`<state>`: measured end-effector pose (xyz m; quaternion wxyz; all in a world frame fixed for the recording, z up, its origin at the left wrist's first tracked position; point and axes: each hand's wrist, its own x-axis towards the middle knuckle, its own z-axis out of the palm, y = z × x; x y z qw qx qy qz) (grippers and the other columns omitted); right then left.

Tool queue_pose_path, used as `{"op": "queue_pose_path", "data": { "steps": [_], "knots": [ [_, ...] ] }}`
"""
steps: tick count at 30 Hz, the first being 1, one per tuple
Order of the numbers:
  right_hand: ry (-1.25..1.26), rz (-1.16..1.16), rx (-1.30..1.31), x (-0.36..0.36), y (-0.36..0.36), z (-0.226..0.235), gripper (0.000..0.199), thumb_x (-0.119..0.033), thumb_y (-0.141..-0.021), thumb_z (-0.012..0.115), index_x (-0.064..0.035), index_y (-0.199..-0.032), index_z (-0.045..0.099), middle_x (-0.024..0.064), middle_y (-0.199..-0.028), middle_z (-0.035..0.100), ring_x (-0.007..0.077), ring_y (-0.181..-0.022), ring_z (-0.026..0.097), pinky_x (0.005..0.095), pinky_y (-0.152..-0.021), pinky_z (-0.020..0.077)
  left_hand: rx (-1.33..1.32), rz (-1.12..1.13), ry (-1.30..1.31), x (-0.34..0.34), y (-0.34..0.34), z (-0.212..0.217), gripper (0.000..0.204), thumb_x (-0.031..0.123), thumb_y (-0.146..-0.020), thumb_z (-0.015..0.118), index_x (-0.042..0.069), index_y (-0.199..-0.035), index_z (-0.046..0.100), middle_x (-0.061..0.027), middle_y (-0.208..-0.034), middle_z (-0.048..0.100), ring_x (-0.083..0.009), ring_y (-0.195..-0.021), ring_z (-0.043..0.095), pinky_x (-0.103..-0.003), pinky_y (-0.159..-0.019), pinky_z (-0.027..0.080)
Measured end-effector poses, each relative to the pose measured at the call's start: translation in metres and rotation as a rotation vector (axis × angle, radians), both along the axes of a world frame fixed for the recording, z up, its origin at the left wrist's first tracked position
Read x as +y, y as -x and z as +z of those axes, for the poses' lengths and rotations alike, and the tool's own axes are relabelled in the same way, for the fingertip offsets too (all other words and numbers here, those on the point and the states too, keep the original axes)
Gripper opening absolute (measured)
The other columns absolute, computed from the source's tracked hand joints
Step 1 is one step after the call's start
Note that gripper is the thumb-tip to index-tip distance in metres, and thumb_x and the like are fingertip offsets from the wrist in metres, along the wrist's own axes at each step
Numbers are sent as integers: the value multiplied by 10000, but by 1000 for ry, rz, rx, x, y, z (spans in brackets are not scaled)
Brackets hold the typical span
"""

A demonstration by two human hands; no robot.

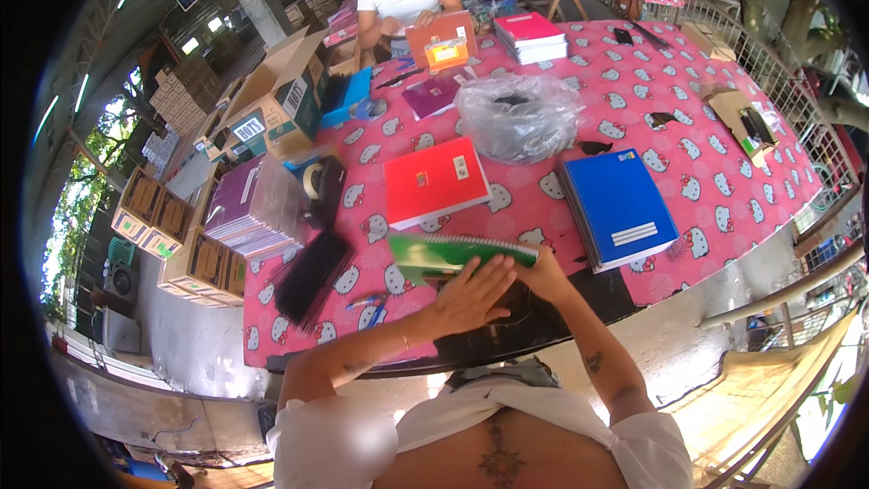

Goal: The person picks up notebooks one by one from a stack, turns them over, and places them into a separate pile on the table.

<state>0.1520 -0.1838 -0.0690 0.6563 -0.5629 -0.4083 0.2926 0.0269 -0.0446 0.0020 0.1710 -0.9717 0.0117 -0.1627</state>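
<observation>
In the lower middle of the frame I see my left hand (471,294) lying flat on a green spiral notebook (453,256), and my right hand (543,273) holds its right edge. Above it lies a red notebook (434,181), to the right a blue spiral notebook (618,206), both on the pink patterned tablecloth (706,172).

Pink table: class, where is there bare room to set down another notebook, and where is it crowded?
Bare cloth lies on the table right of the plastic bag, between blue notebook and far cardboard. Crowded: the left edge, around the purple stack and tape.
</observation>
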Motion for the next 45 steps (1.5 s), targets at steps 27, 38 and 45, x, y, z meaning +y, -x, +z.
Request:
{"op": "queue_pose_path", "data": {
  "steps": [27,38,45],
  "knots": [
    [-212,49,-1101,0,104,-25,445,-271,-798,785,-190,-1218,663,-6,-1197,587,213,-1167,522,435,-968,405,-70,679,1544,57,130,-70,531,409,-1041,512,38,-1421,517,-194,-1290,595,-318,-1242,540,-387,-1074,402],
    [82,-472,-1267,106,153,99,315,-227,-858,705,-114,-1152,687,32,-1117,637,229,-1015,615,400,-834,475,-394,460,714,113,235,-130,379,249,-992,590,55,-1318,599,-158,-1030,698,-332,-976,673,-479,-872,518],
    [325,-392,-1178,117,129,81,141,-213,-879,706,-114,-954,638,77,-846,652,314,-722,694,419,-595,560,-387,302,2363,81,199,-22,383,332,-1053,525,3,-1233,606,-114,-1034,706,-222,-912,713,-373,-798,576]
  ]
}}
